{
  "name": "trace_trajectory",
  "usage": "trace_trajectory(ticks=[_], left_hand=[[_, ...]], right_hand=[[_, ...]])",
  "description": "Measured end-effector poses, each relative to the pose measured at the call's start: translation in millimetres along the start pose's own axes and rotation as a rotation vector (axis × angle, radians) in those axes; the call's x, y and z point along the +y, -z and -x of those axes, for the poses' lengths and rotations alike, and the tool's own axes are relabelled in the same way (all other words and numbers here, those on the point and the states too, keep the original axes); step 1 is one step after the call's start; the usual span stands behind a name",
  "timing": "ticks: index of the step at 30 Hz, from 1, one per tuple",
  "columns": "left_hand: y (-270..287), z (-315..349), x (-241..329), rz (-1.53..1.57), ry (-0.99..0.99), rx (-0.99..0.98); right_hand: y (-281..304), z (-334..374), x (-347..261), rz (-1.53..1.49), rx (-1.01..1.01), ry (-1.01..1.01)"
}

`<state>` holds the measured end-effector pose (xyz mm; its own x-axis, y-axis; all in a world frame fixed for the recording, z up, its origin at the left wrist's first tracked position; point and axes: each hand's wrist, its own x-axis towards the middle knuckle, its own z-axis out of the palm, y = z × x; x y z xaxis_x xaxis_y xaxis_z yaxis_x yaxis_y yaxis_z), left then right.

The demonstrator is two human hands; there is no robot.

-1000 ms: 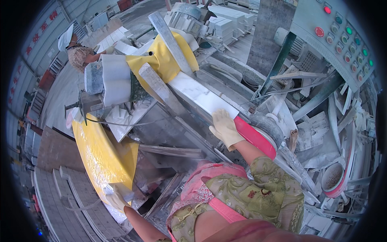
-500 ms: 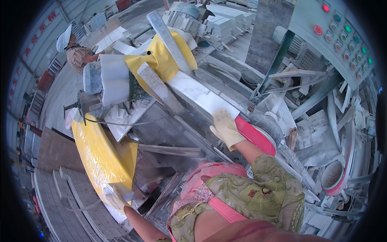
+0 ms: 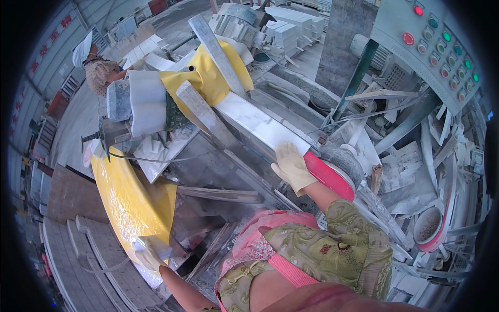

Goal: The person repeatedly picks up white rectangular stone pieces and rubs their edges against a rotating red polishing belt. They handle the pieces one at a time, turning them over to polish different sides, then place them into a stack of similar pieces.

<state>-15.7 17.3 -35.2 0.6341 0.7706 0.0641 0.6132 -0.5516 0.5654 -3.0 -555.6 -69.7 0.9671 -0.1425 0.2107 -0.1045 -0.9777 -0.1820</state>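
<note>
My right hand [image 3: 291, 167], in a cream glove, lies flat with its fingers stretched over the end of a long white marble strip [image 3: 260, 124]. The strip rests on a machine track, its near end meeting a red belt [image 3: 328, 176]. At the lower left, my left hand [image 3: 149, 256], gloved too, is closed round a pale grey-white block [image 3: 156, 246] at the foot of a wet yellow sheet [image 3: 127, 195]. Some of its fingers are hidden. A second yellow cover [image 3: 200, 78] drapes over the machine where the strip's far end passes beneath.
A control panel [image 3: 434, 49] with lit buttons hangs at the upper right. Two grey bars [image 3: 205, 114] slant over the track. Stone scraps [image 3: 403, 171] crowd the right side. Stacked slats [image 3: 99, 260] fill the lower left. Another person [image 3: 97, 70] stands at the far left.
The marble strip has slid slightly toward the red belt, with my right hand still on its end. My left hand stays in nearly the same place.
</note>
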Motion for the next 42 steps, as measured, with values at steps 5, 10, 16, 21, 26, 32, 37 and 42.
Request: trace_trajectory(ticks=[5, 10, 16, 21, 26, 32, 37, 42], left_hand=[[2, 3, 6, -0.024, 0.031, -0.001], [6, 10, 12, -0.034, 0.023, 0.006], [9, 10, 14, -0.062, 0.058, -0.051], [13, 16, 22, -0.126, 0.059, -0.061], [8, 14, 7, -0.022, 0.121, -0.089], [-3, 8, -9, 0.048, 0.172, -0.051], [6, 23, 8, 0.198, 0.243, -0.063], [8, 23, 15, 0.225, 0.257, -0.053]], right_hand=[[5, 1, -3, -0.017, -0.047, -0.027], [11, 4, -1, -0.005, -0.118, -0.046], [9, 21, 11, -0.011, 0.035, 0.06], [37, 38, 50, -0.19, 0.006, 0.117], [54, 58, 78, -0.146, -0.24, -0.01], [16, 50, 53, 0.106, -0.15, -0.155], [13, 50, 47, 0.086, -0.147, -0.201], [17, 53, 46, 0.103, -0.143, -0.188]])
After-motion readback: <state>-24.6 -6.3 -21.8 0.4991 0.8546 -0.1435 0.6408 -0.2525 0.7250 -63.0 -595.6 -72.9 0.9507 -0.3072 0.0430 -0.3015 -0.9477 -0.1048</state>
